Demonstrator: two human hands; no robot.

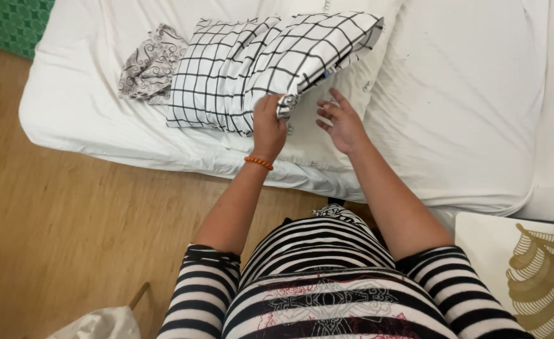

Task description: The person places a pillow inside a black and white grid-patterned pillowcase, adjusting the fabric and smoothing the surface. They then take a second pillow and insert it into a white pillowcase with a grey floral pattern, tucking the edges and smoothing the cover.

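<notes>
A white pillowcase with a black grid pattern lies raised on the white bed. My left hand, with an orange bead bracelet on the wrist, pinches a corner of that pillowcase. My right hand hovers just to the right of the corner, fingers spread and holding nothing. A second grid-patterned cloth lies folded under and to the left of the raised one.
A grey swirl-patterned cloth lies at the left on the bed. A wooden floor runs along the bed's near edge. A white surface with a gold leaf design is at the lower right. A white bag sits at the bottom left.
</notes>
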